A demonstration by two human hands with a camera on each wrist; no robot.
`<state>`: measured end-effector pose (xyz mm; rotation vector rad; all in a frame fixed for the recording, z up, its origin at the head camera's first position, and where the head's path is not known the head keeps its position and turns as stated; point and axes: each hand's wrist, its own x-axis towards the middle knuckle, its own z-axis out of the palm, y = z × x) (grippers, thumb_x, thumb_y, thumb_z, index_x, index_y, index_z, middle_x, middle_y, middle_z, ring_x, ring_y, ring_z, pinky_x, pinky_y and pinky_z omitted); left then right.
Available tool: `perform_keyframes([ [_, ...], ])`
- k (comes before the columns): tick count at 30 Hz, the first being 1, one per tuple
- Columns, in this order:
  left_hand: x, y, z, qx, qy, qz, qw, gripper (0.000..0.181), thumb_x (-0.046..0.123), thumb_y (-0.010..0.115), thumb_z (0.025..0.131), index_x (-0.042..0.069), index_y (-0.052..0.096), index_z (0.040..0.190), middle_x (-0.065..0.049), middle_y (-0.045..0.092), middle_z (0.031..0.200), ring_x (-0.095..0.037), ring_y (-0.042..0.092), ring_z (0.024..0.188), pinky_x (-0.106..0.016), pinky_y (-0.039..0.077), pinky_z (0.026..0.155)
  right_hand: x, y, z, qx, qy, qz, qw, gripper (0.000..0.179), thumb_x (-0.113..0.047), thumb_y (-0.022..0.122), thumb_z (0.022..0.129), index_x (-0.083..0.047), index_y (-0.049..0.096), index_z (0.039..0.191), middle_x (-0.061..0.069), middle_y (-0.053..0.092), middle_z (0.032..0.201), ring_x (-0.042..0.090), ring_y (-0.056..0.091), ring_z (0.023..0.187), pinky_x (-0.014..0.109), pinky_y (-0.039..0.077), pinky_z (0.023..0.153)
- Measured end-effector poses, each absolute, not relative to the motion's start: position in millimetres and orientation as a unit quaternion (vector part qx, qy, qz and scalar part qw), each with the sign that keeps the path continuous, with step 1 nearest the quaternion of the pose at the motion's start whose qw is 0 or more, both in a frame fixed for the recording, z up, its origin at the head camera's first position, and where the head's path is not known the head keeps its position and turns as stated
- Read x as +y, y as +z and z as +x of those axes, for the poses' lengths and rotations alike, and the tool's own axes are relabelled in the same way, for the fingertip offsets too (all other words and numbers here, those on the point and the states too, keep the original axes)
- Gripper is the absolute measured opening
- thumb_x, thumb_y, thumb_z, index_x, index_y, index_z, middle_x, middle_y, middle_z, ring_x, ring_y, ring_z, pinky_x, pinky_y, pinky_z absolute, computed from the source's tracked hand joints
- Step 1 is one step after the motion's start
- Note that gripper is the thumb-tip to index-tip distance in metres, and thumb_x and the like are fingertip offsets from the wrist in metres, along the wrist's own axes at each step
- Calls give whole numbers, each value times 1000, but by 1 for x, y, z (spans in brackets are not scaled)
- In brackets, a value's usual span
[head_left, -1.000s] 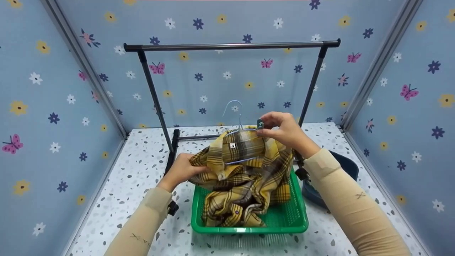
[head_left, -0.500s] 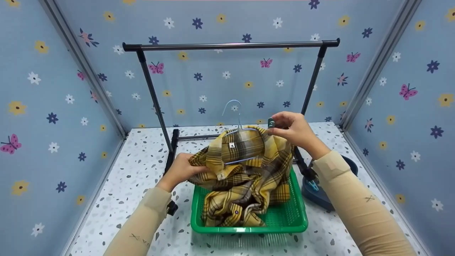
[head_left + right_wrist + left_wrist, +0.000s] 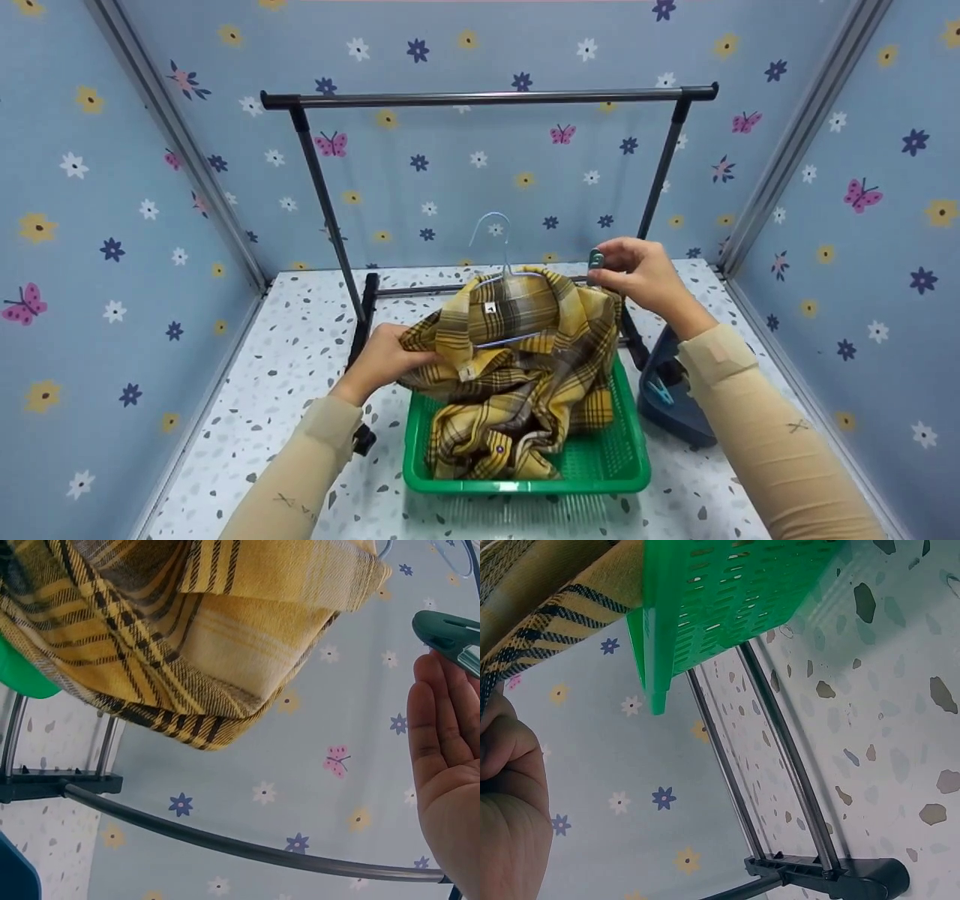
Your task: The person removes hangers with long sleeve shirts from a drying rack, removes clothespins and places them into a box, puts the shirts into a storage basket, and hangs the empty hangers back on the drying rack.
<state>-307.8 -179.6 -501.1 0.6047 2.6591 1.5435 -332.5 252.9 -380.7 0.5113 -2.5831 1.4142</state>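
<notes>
A yellow plaid shirt is held up by its left shoulder over the green basket, its lower part bunched inside. My left hand grips that shoulder, thumb on top of the cloth. Inside the collar sits a wire hanger, its hook standing up above the neck. To the right of the collar, apart from the shirt, my right hand pinches a dark green clothespin. The right wrist view shows this clothespin at the fingertips, beside the shirt's other shoulder.
Behind the basket stands a metal clothes rack with a bare top bar. On the right, partly behind my right forearm, is a dark blue bin with a light blue clothespin in it. Flowered walls enclose the speckled table.
My right hand has moved right, away from the collar, with the green clothespin in its fingers. My left hand, the shirt and the hanger have stayed in place.
</notes>
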Motion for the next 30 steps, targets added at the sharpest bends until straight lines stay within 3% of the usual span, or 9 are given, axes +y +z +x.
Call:
perform_keyframes([
  [12, -179, -499, -306, 857, 477, 194, -10, 26, 27, 96, 83, 12, 76, 75, 3, 72, 68, -9, 52, 57, -28, 44, 58, 275, -385, -331, -860, 472, 162, 101, 35, -14, 83, 97, 4, 74, 126, 20, 80, 109, 1, 68, 82, 17, 54, 73],
  [23, -179, -500, -306, 853, 485, 194, -4, 22, 25, 95, 84, 9, 80, 80, 0, 76, 73, -12, 59, 60, -29, 50, 61, 304, -396, -332, -863, 471, 138, 115, 37, -14, 83, 97, 6, 72, 126, 4, 82, 103, 0, 70, 84, 15, 56, 76],
  [30, -180, -501, -306, 852, 487, 190, -3, 24, 26, 95, 84, 9, 79, 79, 0, 76, 72, -12, 59, 60, -30, 51, 61, 322, -404, -330, -876, 452, 108, 127, 37, -17, 81, 100, 5, 71, 129, 14, 80, 107, -1, 69, 85, 13, 56, 77],
])
